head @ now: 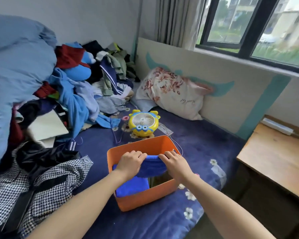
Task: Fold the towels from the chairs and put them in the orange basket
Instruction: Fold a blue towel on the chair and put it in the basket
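Observation:
An orange basket [141, 200] stands on the dark blue bedspread in front of me. My left hand [129, 163] and my right hand [175, 163] each grip an end of a folded blue towel [153, 167], holding it over the open basket. Another folded blue towel [133, 186] lies inside the basket at its left side. The basket's right side shows bare floor. No chairs are in view.
A yellow toy-shaped fan [142, 124] stands just beyond the basket, its cord trailing right. A heap of clothes [62, 94] covers the bed's left half. A floral pillow [173, 94] leans on the headboard. A wooden table [276, 159] stands at the right.

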The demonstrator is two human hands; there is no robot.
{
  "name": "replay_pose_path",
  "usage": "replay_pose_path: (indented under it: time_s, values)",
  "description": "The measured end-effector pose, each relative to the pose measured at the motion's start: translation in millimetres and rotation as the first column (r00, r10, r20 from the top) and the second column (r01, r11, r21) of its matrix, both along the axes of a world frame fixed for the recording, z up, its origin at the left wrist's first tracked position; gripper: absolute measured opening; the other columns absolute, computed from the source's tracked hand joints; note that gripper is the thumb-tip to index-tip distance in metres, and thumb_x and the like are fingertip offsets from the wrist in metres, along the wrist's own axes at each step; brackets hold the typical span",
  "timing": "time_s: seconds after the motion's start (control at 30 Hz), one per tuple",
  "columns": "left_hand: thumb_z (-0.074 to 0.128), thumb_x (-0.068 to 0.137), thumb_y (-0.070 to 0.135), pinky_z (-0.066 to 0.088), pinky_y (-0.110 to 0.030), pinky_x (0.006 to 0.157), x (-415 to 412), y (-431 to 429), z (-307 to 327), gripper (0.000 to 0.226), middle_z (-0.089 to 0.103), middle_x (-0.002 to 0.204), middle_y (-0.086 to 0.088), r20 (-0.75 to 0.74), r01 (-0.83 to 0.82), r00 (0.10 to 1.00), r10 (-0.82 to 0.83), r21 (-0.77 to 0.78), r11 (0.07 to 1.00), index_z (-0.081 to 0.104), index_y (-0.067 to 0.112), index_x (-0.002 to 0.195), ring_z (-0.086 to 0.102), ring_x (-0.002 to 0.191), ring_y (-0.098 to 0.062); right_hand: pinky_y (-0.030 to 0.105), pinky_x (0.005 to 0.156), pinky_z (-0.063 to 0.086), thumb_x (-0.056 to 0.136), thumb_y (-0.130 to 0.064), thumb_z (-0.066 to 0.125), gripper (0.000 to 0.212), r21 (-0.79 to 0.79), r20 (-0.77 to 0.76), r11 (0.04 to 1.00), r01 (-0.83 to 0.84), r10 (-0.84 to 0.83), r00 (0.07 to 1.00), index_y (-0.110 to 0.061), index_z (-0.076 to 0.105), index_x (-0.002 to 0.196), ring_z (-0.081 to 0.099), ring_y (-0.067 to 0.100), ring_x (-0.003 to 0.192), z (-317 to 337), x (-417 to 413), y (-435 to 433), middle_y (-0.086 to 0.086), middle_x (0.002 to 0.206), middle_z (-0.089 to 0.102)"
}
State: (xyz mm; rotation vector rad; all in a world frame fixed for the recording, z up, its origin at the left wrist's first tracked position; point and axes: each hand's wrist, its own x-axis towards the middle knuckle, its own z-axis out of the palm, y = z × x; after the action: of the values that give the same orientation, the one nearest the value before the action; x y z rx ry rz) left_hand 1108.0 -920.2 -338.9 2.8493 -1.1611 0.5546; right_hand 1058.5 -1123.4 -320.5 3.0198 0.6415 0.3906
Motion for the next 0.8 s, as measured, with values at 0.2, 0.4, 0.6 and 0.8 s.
replay_pose_path:
  time_s: [0.2,0.4,0.6,0.8]
  values:
    - [0.067,0.045,0.02,0.044,-0.016,0.04,67,-49,-21,0.039,0.065,0.061,0.007,-0.216,-0.179,0.958,0.187,0.056,0.982,0.073,0.024,0.083,0.06,0.048,-0.01,0.018,0.041,0.043,0.026,-0.011,0.089,0.067,-0.006,-0.138,0.996,-0.092,0.09,0.986,-0.02,0.068,0.089,0.062,0.015,0.057,-16,106,-48,-0.004,0.068,0.062]
    - [0.042,0.066,0.017,0.044,-0.02,0.043,116,-81,-60,0.036,0.065,0.067,0.006,-0.253,-0.306,0.917,0.309,0.053,0.951,0.072,0.021,0.085,0.06,0.052,-0.015,0.025,0.046,0.046,0.051,-0.002,0.074,0.048,0.078,-0.1,0.982,-0.169,0.177,0.979,-0.016,0.056,0.093,0.062,0.023,0.063,-70,181,-77,0.002,0.074,0.063]
    - [0.041,0.073,0.016,0.051,-0.025,0.058,106,-105,-119,0.035,0.069,0.093,-0.002,-0.461,-0.26,0.835,0.301,0.15,0.954,0.058,0.016,0.104,0.066,0.075,-0.02,0.033,0.067,0.039,0.066,-0.017,0.059,0.02,-0.128,-0.104,0.932,-0.339,0.327,0.939,-0.014,0.05,0.084,0.058,0.027,0.067,-129,191,-95,0.005,0.071,0.061]
    - [0.041,0.094,0.032,0.041,-0.047,0.091,71,-120,-155,0.042,0.044,0.131,-0.016,-0.856,-0.012,0.262,0.446,0.459,0.888,0.04,0.011,0.13,0.043,0.119,-0.035,0.053,0.115,0.008,0.096,-0.018,0.039,0.037,-0.494,-0.747,0.736,-0.462,-0.088,0.659,-0.011,0.052,0.129,0.03,0.037,0.133,-181,152,-87,0.017,0.138,0.044]
